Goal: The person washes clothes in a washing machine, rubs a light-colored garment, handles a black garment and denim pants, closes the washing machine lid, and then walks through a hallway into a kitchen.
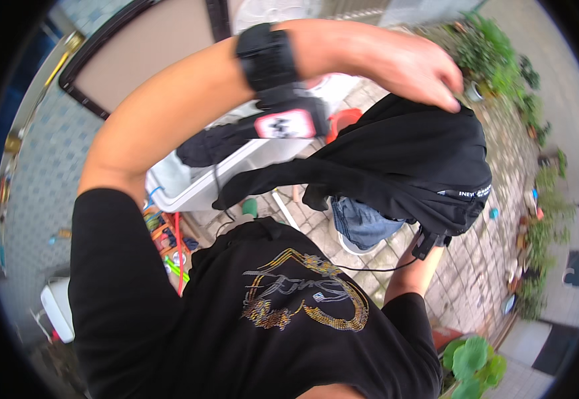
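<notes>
My left hand (419, 67) reaches across to the upper right, its thumb and fingertips closed at the top of a black garment (409, 139). A long narrow part of this garment trails to the left, and a strip with white lettering crosses its right side. My right hand is hidden under the cloth; only the forearm shows below it, with a strapped-on device at the wrist. Under the garment, blue denim (361, 224) hangs in or over a white bucket (361, 247). A white plastic tub (189, 197) stands beyond my left forearm, partly covered by it.
Behind the tub is a red bucket (344, 122). A dark-framed beige panel (159, 55) rises at upper left. A red hose (178, 249) and small items lie at left. Potted plants (489, 50) line the right side of the paving; large leaves (469, 359) stand at lower right.
</notes>
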Demonstrator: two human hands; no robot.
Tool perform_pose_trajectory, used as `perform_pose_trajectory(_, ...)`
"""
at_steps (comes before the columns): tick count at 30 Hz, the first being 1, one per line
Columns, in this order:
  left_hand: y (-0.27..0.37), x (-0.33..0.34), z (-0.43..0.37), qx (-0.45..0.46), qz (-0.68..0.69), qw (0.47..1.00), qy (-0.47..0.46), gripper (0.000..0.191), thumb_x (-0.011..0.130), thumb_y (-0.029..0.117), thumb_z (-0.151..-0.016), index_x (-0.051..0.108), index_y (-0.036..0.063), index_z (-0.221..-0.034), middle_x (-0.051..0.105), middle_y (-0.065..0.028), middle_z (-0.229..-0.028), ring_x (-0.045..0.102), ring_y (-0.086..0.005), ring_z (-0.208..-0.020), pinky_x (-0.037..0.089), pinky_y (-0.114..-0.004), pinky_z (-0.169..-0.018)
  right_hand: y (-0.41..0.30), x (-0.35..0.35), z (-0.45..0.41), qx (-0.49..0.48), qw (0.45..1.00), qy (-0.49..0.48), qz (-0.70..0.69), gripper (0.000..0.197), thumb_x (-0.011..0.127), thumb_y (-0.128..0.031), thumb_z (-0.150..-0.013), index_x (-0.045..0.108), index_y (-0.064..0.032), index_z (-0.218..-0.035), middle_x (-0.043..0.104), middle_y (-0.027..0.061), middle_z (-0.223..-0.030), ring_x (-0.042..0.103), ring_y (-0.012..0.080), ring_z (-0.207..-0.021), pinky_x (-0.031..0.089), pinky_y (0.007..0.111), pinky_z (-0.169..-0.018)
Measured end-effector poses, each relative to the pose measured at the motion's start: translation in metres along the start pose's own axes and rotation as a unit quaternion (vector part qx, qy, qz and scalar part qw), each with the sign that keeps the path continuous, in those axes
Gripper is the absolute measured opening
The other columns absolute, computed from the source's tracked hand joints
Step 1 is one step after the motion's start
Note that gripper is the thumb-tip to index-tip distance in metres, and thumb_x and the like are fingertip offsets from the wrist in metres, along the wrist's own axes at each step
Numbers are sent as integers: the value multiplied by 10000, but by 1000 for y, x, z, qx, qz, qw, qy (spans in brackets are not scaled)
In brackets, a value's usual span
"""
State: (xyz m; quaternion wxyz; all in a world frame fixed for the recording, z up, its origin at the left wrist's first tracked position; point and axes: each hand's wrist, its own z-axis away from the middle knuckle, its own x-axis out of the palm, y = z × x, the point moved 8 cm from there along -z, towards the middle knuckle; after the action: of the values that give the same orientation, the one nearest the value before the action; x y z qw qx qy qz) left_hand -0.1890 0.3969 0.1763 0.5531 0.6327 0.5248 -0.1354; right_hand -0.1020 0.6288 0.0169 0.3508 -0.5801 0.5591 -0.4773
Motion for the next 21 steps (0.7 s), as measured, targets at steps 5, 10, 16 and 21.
perform_pose_trajectory(5, -91, -4, 57, -214, 12, 974, 73, 895, 725, 535, -885, 350, 48, -1536, 472, -255, -1468, 465, -321, -1382, 434, -399, -1092, 21, -3, -5, -7, 998, 24, -55, 476, 618, -155, -853, 616, 18, -1297, 654, 97, -1244, 593, 180, -1140, 435, 319, -1020)
perform_pose_trajectory(10, -109, 65, 32, -168, 277, 945, 51, 1081, 742, 616, -834, 208, 49, -1584, 374, -281, -1531, 376, -338, -1444, 320, -395, -1175, 4, -23, 3, -33, 994, 82, -59, 475, 617, -157, -857, 615, 18, -1299, 653, 97, -1246, 592, 180, -1141, 436, 320, -1021)
perform_pose_trajectory(16, -97, 86, 86, -152, 330, 930, -48, 769, 761, 529, -856, 557, -5, -1371, 623, -193, -1316, 602, -261, -1186, 468, -344, -1006, 21, -5, 12, -50, 987, 134, -75, 473, 616, -161, -863, 613, 17, -1301, 652, 97, -1248, 592, 180, -1142, 436, 321, -1022)
perform_pose_trajectory(21, -100, -10, 171, -18, -101, 983, 151, 700, 817, 512, -767, 638, 78, -1286, 515, -211, -1309, 578, -358, -1181, 494, -406, -982, 42, -11, 80, -33, 972, 219, -80, 471, 616, -163, -867, 611, 16, -1303, 651, 97, -1250, 591, 180, -1143, 437, 322, -1023)
